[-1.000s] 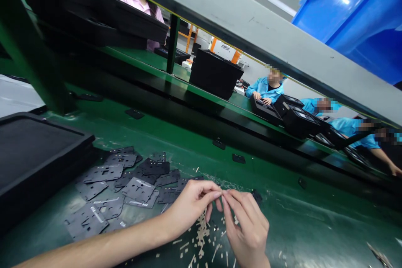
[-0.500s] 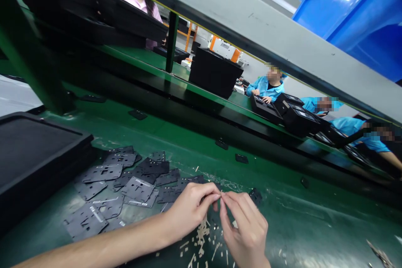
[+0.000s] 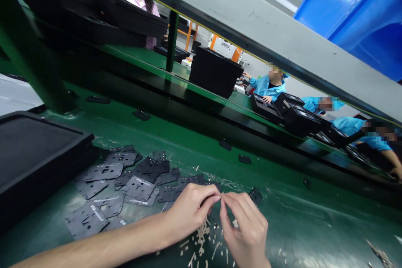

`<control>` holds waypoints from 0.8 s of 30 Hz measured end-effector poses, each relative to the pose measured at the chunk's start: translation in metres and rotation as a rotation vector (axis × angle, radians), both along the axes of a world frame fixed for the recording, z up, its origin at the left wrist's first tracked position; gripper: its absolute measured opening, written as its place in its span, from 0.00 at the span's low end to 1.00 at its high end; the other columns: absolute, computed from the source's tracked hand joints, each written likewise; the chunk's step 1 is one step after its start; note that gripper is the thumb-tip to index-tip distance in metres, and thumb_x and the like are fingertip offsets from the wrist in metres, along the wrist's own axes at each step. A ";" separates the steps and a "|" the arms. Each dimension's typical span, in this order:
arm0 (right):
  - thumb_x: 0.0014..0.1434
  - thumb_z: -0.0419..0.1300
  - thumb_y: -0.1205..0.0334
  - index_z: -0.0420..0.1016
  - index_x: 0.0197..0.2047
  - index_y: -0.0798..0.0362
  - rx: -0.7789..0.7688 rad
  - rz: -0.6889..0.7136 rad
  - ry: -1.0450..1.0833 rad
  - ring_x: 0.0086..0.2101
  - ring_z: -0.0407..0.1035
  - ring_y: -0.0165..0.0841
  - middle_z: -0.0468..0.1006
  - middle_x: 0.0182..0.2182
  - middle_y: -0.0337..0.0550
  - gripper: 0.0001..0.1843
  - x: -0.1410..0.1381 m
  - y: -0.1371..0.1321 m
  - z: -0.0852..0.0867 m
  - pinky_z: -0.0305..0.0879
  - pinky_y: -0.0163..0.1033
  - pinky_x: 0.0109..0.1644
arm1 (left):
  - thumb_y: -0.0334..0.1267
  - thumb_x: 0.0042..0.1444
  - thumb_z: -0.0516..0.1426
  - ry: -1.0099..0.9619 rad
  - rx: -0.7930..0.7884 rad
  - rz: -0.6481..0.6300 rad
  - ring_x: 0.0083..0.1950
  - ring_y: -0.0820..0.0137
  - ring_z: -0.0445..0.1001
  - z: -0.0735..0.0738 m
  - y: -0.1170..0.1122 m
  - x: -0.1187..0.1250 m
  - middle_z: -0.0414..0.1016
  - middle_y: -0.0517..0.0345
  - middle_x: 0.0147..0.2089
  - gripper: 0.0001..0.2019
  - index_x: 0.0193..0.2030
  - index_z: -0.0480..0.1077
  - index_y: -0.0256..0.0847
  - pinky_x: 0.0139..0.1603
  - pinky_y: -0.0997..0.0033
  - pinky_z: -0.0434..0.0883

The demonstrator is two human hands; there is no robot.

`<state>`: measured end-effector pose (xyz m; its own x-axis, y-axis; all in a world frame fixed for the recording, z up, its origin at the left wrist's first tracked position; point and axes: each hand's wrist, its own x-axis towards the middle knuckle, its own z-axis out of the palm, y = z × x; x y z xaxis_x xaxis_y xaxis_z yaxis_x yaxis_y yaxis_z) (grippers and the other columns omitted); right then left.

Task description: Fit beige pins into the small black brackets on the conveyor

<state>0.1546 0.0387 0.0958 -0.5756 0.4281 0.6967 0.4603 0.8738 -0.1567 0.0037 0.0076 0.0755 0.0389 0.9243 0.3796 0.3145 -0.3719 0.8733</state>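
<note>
A tiny pale strip is pinched between the fingers of the left hand and the right hand, just above the green bench. Both sets of fingers are closed tight on it. More pale bits are scattered at 6 o'clock. At 9 o'clock dark flat plates are piled, beside a black tray.

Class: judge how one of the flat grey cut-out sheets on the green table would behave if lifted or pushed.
Probably light and bendy: the sheets look paper-thin. Likely to slide and not roll, lying flat and overlapped on the smooth table.
</note>
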 end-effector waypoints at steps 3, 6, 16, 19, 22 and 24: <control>0.54 0.58 0.76 0.74 0.37 0.57 -0.029 0.028 0.007 0.30 0.70 0.33 0.78 0.30 0.47 0.09 0.000 0.000 0.003 0.68 0.39 0.32 | 0.30 0.60 0.49 -0.026 -0.027 0.005 0.22 0.77 0.61 0.001 0.000 0.000 0.65 0.63 0.21 0.12 0.28 0.70 0.35 0.26 0.79 0.59; 0.54 0.58 0.76 0.74 0.38 0.56 -0.043 0.044 0.009 0.30 0.70 0.33 0.78 0.30 0.46 0.09 0.001 0.001 0.006 0.69 0.38 0.33 | 0.32 0.61 0.48 -0.043 -0.065 0.002 0.22 0.76 0.63 0.001 0.000 0.000 0.65 0.63 0.20 0.13 0.28 0.70 0.35 0.27 0.79 0.60; 0.54 0.57 0.75 0.75 0.34 0.56 0.008 -0.031 -0.001 0.28 0.71 0.34 0.78 0.28 0.47 0.08 -0.002 -0.003 0.005 0.69 0.38 0.31 | 0.30 0.60 0.47 0.070 0.060 0.005 0.25 0.73 0.69 0.001 -0.003 -0.001 0.74 0.55 0.26 0.13 0.33 0.73 0.34 0.29 0.75 0.63; 0.55 0.57 0.73 0.75 0.33 0.54 -0.111 -0.034 0.067 0.27 0.71 0.32 0.77 0.27 0.45 0.07 0.003 0.003 0.007 0.69 0.37 0.30 | 0.33 0.59 0.49 0.006 0.005 -0.018 0.24 0.74 0.66 0.007 -0.002 -0.003 0.71 0.57 0.23 0.13 0.30 0.72 0.34 0.28 0.75 0.61; 0.55 0.58 0.71 0.77 0.33 0.54 -0.249 -0.056 0.101 0.27 0.71 0.32 0.77 0.27 0.43 0.07 0.007 0.009 0.009 0.67 0.35 0.26 | 0.38 0.58 0.51 -0.254 -0.182 -0.099 0.18 0.77 0.61 0.013 -0.002 -0.004 0.67 0.61 0.18 0.12 0.30 0.71 0.33 0.22 0.78 0.59; 0.56 0.57 0.70 0.77 0.35 0.53 -0.353 -0.040 0.108 0.29 0.72 0.33 0.78 0.29 0.44 0.08 0.007 0.010 0.011 0.66 0.34 0.24 | 0.42 0.57 0.53 -0.469 -0.290 -0.172 0.15 0.79 0.58 0.014 -0.001 -0.003 0.66 0.62 0.17 0.13 0.32 0.70 0.32 0.18 0.79 0.57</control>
<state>0.1616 0.0491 0.1072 -0.4848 0.6738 0.5577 0.4575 0.7388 -0.4949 0.0006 0.0061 0.0893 0.0869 0.9884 0.1244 -0.1745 -0.1079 0.9787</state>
